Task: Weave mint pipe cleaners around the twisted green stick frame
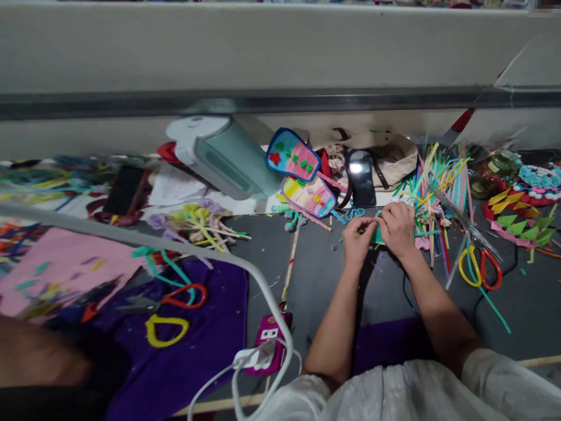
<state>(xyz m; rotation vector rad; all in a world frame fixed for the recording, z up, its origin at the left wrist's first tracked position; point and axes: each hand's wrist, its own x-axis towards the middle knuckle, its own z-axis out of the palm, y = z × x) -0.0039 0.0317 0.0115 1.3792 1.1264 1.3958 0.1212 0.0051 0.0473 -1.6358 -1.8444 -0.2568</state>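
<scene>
My left hand and my right hand are close together over the dark table. Both pinch a small green craft piece, probably made of pipe cleaners. Its exact shape is partly hidden by my fingers. A thin green strip sticks out to the right of my right hand. Just beyond my hands lie a phone and a small blue coil of pipe cleaner. Small purple bits are scattered on the table near my wrists.
Pipe cleaners are heaped to the right, beside yellow-and-red-handled scissors. Colourful cup-shaped crafts lean near a pale green appliance. A power strip with white cables lies left of me. More scissors rest on purple cloth, near another person's arm.
</scene>
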